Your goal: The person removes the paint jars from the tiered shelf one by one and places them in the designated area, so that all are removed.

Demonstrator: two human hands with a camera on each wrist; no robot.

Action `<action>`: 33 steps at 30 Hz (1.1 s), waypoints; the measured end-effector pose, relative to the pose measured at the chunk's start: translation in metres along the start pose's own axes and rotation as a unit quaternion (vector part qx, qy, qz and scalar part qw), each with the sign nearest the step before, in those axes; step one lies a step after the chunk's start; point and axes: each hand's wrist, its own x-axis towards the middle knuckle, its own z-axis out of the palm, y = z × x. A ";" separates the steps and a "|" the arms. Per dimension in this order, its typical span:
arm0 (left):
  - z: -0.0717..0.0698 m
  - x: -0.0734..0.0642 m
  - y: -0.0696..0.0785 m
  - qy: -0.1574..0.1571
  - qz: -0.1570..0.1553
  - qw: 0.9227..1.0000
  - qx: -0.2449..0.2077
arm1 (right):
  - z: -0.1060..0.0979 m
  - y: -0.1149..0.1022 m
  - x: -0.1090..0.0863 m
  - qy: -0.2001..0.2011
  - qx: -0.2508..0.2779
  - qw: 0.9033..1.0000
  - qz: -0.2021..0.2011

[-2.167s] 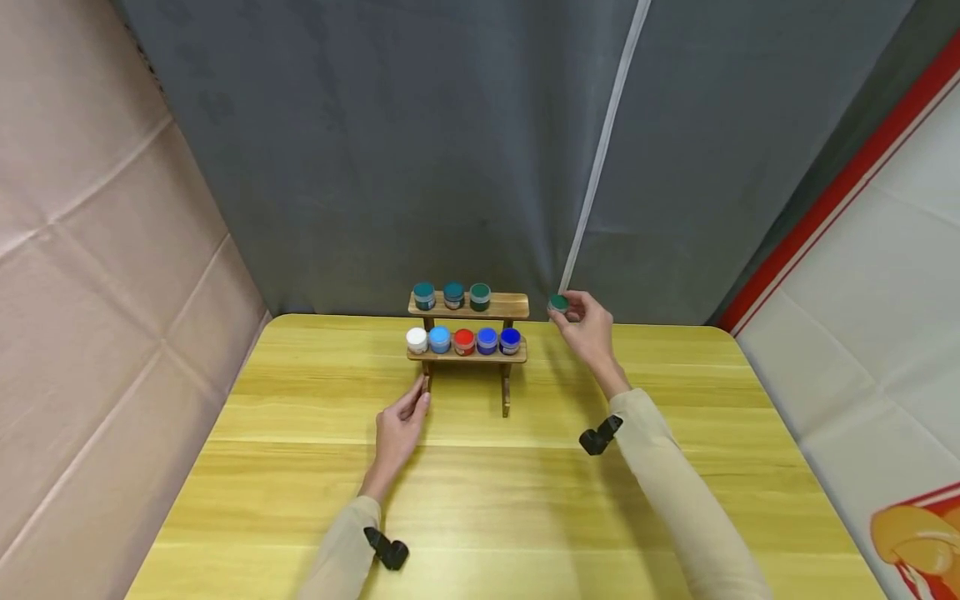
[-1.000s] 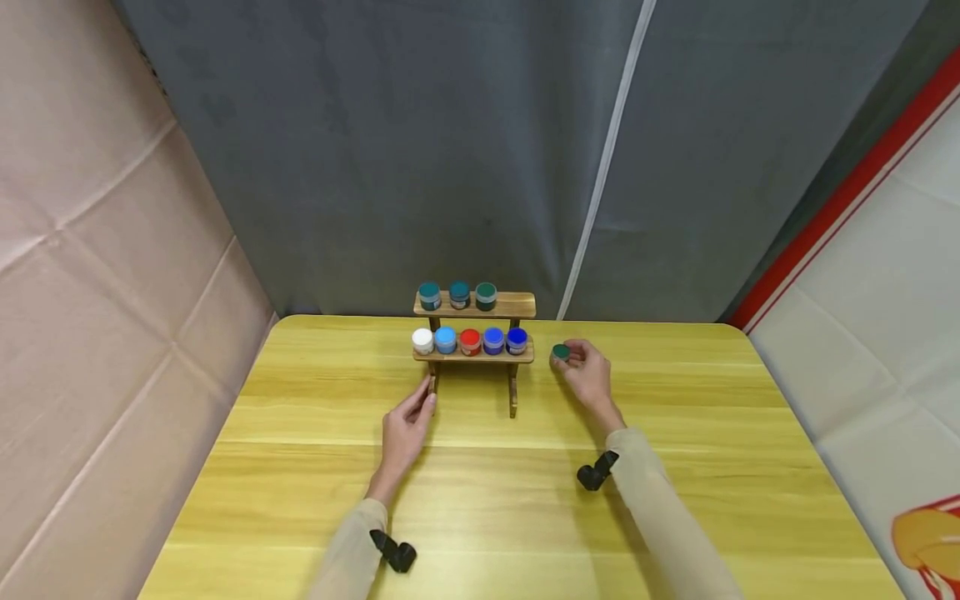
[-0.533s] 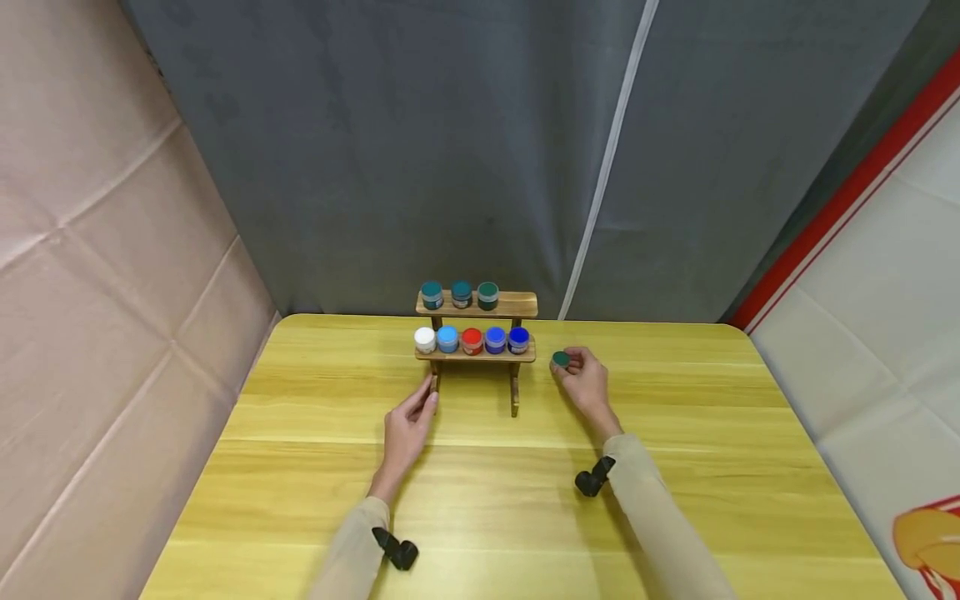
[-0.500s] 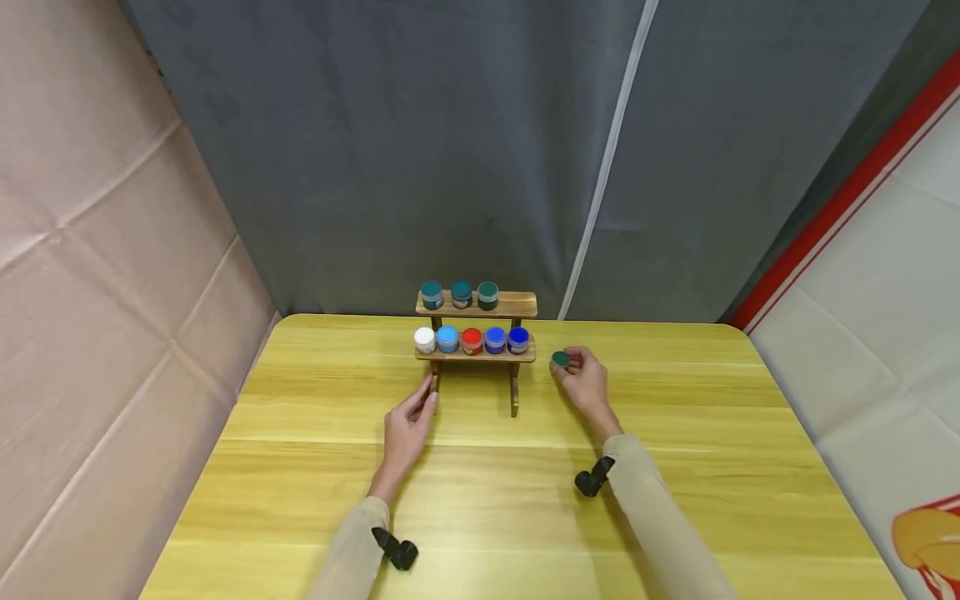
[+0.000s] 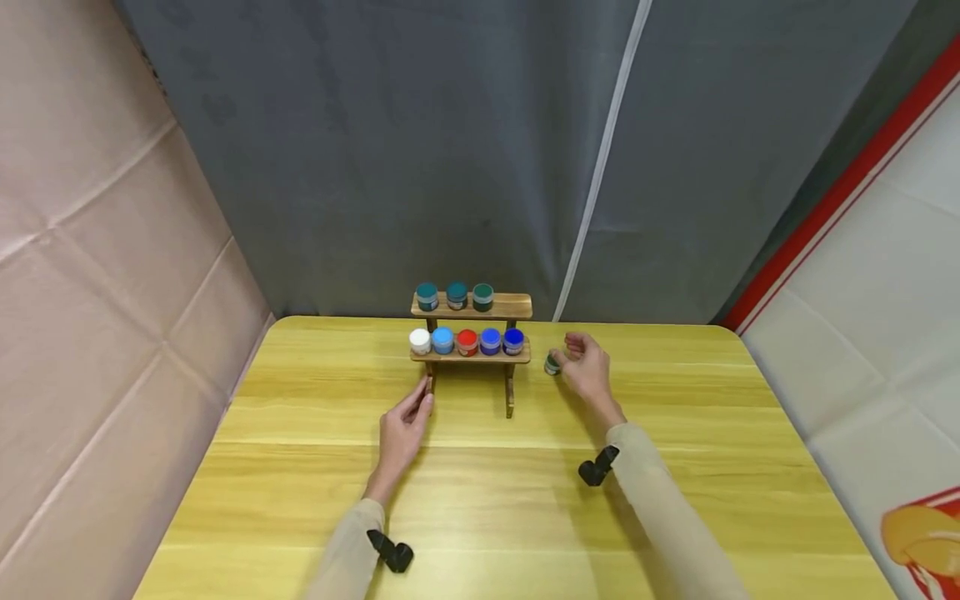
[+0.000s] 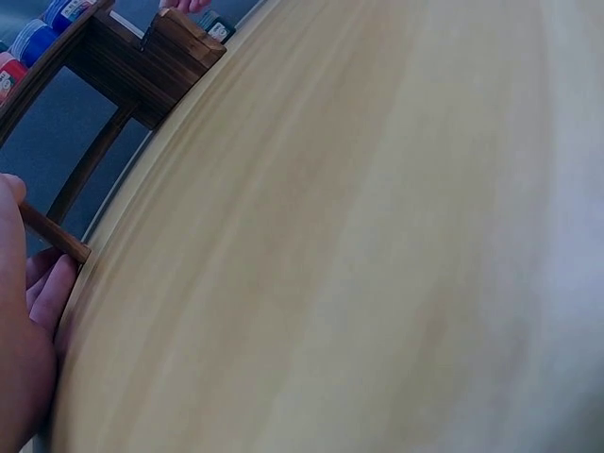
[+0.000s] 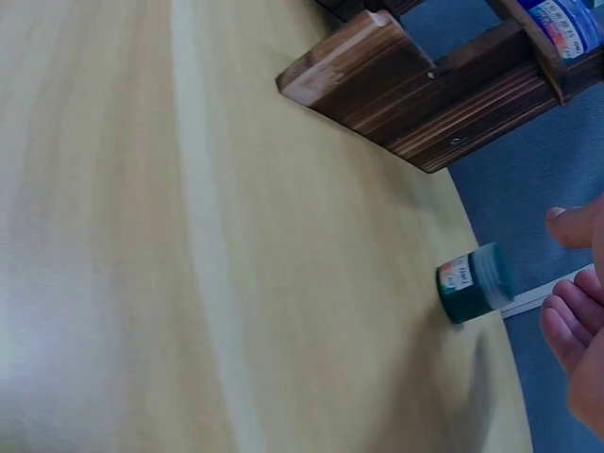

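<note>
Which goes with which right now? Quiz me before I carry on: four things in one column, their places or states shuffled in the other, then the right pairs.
Things:
1. White jar
2. Red jar
3. Green jar beside the right hand
4. Left hand

Places or states:
A. Right of the rack, off both shelves
B. Middle of the lower shelf
C. Holding the left leg of the rack
D. Left end of the lower shelf

Pairs: 1-D, 2-B, 3-A, 4-C
</note>
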 end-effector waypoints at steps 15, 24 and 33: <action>0.000 -0.003 0.018 0.005 -0.011 1.000 0.007 | -0.017 -0.033 0.021 0.020 -0.017 0.997 -0.070; 0.001 -0.001 0.005 0.009 -0.011 1.000 0.002 | -0.024 -0.059 0.030 0.028 -0.035 0.993 -0.106; -0.001 0.000 0.001 0.004 0.001 1.000 -0.009 | -0.019 -0.091 0.036 0.015 -0.020 0.992 -0.124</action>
